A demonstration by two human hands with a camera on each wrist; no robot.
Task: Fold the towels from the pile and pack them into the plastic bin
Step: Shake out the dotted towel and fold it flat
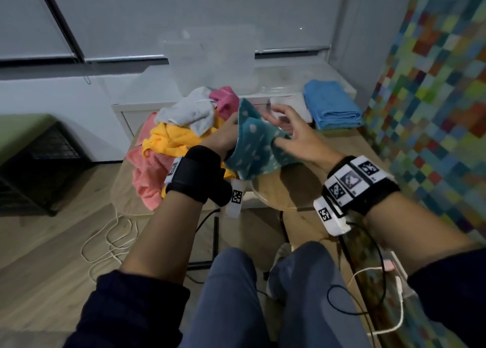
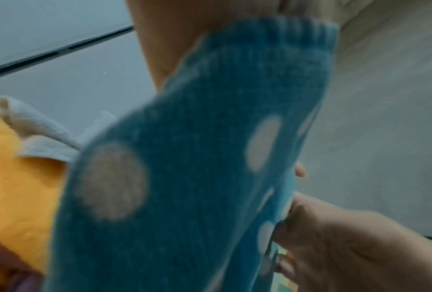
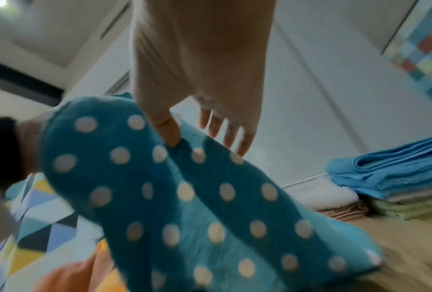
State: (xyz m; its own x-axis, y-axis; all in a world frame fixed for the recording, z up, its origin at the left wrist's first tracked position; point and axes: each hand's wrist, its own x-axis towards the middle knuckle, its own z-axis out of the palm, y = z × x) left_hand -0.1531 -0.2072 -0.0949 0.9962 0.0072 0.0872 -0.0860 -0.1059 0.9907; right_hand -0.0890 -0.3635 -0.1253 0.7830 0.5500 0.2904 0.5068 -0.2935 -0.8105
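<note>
My left hand (image 1: 223, 134) grips the dotted towel (image 1: 252, 147); my right hand (image 1: 292, 134), fingers spread, hooks its thumb in the fold. Best: pull both edges taut, corners matched.

Both forearms raised — left hand (image 1: 223, 134) curled, right hand (image 1: 294, 134) fingers spread.
</note>
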